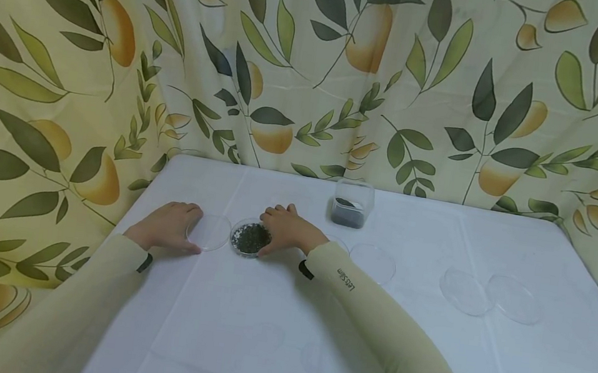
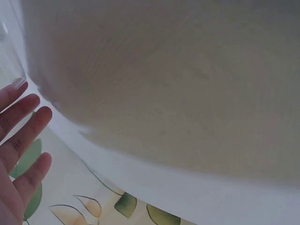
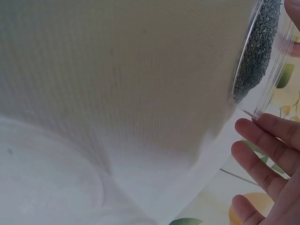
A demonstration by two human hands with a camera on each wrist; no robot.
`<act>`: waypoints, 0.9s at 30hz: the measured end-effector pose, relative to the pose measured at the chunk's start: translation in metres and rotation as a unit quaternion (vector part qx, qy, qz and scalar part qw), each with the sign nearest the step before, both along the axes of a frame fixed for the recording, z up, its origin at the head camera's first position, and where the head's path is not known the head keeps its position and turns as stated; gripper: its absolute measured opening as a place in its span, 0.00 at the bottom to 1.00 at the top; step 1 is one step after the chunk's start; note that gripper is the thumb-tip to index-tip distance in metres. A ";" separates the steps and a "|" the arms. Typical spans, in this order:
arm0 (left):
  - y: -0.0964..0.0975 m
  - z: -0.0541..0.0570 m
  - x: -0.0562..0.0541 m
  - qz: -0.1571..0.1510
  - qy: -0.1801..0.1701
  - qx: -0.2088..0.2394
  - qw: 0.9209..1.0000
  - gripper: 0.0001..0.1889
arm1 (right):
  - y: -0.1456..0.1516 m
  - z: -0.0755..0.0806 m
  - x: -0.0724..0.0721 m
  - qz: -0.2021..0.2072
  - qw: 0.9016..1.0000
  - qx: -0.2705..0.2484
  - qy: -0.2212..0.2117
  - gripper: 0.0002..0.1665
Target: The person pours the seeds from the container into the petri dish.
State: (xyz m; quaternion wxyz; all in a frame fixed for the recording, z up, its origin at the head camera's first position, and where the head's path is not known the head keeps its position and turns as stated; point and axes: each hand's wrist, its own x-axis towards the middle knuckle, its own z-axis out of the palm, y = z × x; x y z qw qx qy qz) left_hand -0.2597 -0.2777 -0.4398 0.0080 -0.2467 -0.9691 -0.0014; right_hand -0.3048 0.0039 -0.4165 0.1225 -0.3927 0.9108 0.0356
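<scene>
On the left of the white table, my left hand [image 1: 166, 226] grips a clear, round petri dish [image 1: 210, 233] by its left side, thumb at the near rim and fingers at the far rim. Just right of it is a petri dish of dark green-black granules [image 1: 248, 240], some white showing among them. My right hand [image 1: 293, 231] holds this one from the right, thumb at the near edge. The right wrist view shows the granules [image 3: 259, 56] heaped inside the clear wall, with fingertips [image 3: 269, 124] at the rim. In the left wrist view only part of the left hand [image 2: 18, 140] appears.
Behind the right forearm stands a clear tub [image 1: 352, 206] with dark material at its bottom. A clear round dish [image 1: 372, 263] lies beside the right sleeve, another partly hidden by it. Two more clear rounds [image 1: 466, 292] lie farther right. A leaf-patterned curtain [image 1: 312, 87] hangs behind the table.
</scene>
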 end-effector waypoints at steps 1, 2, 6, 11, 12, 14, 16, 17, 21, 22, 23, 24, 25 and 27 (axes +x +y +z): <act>0.000 0.000 0.000 -0.001 0.002 0.000 1.000 0.40 | 0.000 0.000 0.000 0.000 1.000 -0.002 -0.001 0.50; 0.000 0.001 0.001 0.000 0.001 0.001 1.000 0.41 | 0.000 0.000 0.000 0.001 1.000 -0.004 -0.001 0.50; 0.001 0.003 0.001 0.004 -0.001 0.004 1.000 0.44 | 0.000 0.000 -0.001 0.002 1.000 -0.008 -0.005 0.50; 0.000 0.006 0.002 0.007 -0.002 0.023 1.000 0.46 | 0.000 -0.002 -0.002 0.002 1.000 -0.009 -0.007 0.50; 0.000 0.007 0.002 0.006 0.000 0.027 1.000 0.46 | 0.000 -0.002 -0.002 0.002 1.000 -0.009 -0.007 0.50; 0.001 0.010 0.002 0.003 0.006 0.033 0.999 0.46 | 0.000 -0.003 -0.003 0.003 1.000 -0.009 -0.007 0.50; 0.003 0.014 0.003 -0.004 0.015 0.042 0.999 0.47 | 0.000 -0.003 -0.003 0.003 1.000 -0.007 -0.007 0.50; 0.004 0.016 0.003 -0.007 0.019 0.047 0.999 0.47 | 0.000 -0.003 -0.003 0.003 1.000 -0.006 -0.007 0.50; 0.011 0.024 0.003 -0.023 0.035 0.064 0.997 0.47 | 0.000 0.000 -0.002 0.001 1.000 -0.005 -0.008 0.49; 0.013 0.026 0.003 -0.028 0.039 0.067 0.997 0.47 | 0.000 0.000 -0.002 0.001 1.000 -0.004 -0.008 0.49; 0.015 0.027 0.002 -0.032 0.042 0.070 0.996 0.46 | 0.001 0.001 -0.001 0.002 1.000 -0.004 -0.008 0.49; 0.017 0.029 0.002 -0.036 0.046 0.073 0.996 0.46 | 0.001 0.001 -0.001 0.002 1.000 -0.005 -0.009 0.49; 0.019 0.030 0.002 -0.040 0.050 0.075 0.995 0.46 | 0.001 0.002 -0.001 0.002 1.000 -0.005 -0.009 0.49; 0.023 0.031 0.001 -0.047 0.057 0.079 0.994 0.46 | 0.001 0.002 0.000 0.003 1.000 -0.006 -0.008 0.49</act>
